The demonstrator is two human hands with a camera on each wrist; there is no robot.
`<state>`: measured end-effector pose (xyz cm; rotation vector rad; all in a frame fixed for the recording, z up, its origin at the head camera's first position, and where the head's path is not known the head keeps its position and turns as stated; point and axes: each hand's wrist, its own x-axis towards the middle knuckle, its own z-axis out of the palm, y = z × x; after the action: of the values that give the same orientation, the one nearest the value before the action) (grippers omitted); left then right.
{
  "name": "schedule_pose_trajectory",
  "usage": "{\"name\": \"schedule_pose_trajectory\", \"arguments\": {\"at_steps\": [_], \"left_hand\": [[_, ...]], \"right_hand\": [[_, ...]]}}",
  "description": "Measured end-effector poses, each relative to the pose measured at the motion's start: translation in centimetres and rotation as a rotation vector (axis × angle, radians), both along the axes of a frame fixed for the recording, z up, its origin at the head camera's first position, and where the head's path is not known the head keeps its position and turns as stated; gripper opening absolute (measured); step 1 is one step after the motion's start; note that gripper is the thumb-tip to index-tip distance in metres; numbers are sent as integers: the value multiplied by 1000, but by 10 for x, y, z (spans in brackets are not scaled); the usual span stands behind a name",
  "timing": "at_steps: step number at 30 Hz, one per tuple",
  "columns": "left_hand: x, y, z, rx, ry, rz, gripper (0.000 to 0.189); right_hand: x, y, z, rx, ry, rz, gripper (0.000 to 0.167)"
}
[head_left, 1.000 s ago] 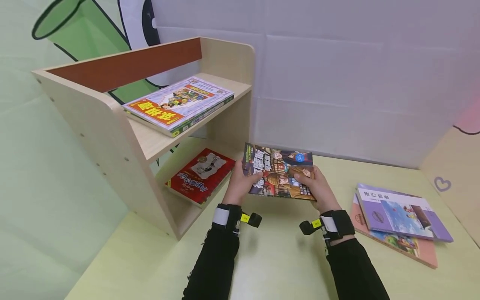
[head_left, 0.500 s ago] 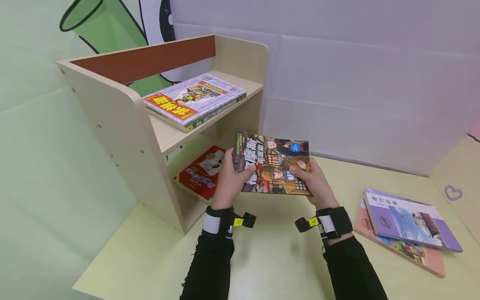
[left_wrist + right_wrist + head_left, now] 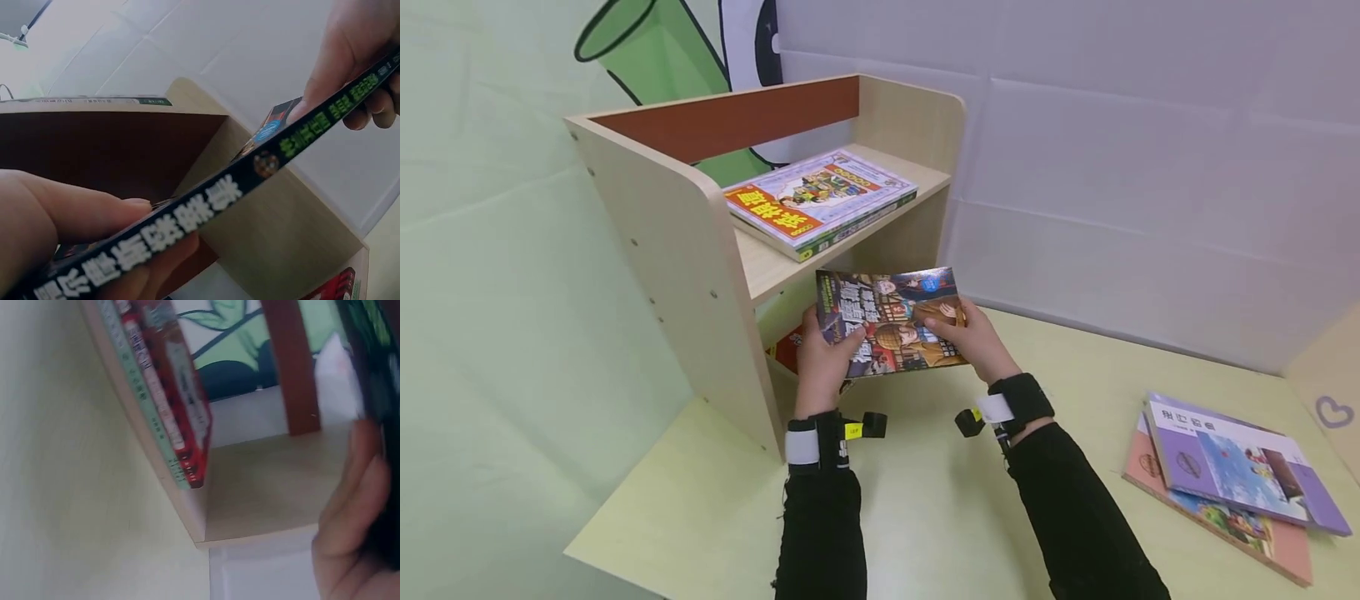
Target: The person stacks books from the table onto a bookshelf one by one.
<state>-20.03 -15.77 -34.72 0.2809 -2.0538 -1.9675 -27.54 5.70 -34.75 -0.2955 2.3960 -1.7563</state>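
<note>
A dark comic-style book (image 3: 891,321) with a colourful cover is held flat between both hands in front of the shelf. My left hand (image 3: 823,362) grips its left end, thumb on the cover and fingers beneath. The right hand (image 3: 973,337) pinches the opposite end the same way. In the left wrist view the book's black spine (image 3: 206,206) with white and green lettering runs diagonally between the hands. A wooden two-tier bookshelf (image 3: 730,233) stands just behind. On its lower tier lies a red book (image 3: 169,381), mostly hidden by the held book in the head view.
Purple-and-white books (image 3: 820,196) lie on the upper tier. At the right of the table (image 3: 917,500), a purple book (image 3: 1247,462) overlaps a pink book (image 3: 1285,550). A lilac wall sheet (image 3: 1120,183) hangs behind, and a green sheet (image 3: 490,250) is at the left.
Both hands have carried the dark book leftward, up to the front of the shelf, so it now covers most of the red book. The head view has shifted, placing the shelf further right.
</note>
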Motion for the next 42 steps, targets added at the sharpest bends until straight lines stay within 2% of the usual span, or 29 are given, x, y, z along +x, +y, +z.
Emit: {"name": "schedule_pose_trajectory", "arguments": {"at_steps": [3,5,7,10,13,17,20,22,25,28,31,35,42], "left_hand": [[-8,-4,-5,-14,1,57,79],[-15,-5,-8,-30,26,93,79],[-21,-6,-11,-41,56,132,78],[-26,-5,-16,-30,91,208,78],[-29,-3,-24,0,121,285,77],[-32,0,-39,41,158,366,76],[-34,3,-53,73,165,412,77],[-34,4,-62,109,147,444,79],[-35,5,-73,121,116,517,78],[-36,6,-81,84,95,599,76],[-38,8,-87,10,60,673,74],[-40,12,-97,-52,17,740,72],[-46,13,-105,-67,-32,777,68]], "right_hand": [[-9,-13,1,196,93,-65,64],[-15,-21,2,304,158,-117,63],[-20,-28,2,383,224,-164,65],[-28,-39,2,443,304,-196,67],[-35,-49,-2,445,362,-192,66],[-45,-59,-12,364,410,-154,61],[-52,-66,-20,317,443,-106,63],[-55,-69,-25,346,440,-56,71],[-58,-74,-31,443,413,36,87],[-63,-77,-37,541,403,103,96],[-67,-81,-45,563,448,130,93],[-72,-84,-58,513,471,141,88],[-80,-85,-78,427,460,142,88]]}}
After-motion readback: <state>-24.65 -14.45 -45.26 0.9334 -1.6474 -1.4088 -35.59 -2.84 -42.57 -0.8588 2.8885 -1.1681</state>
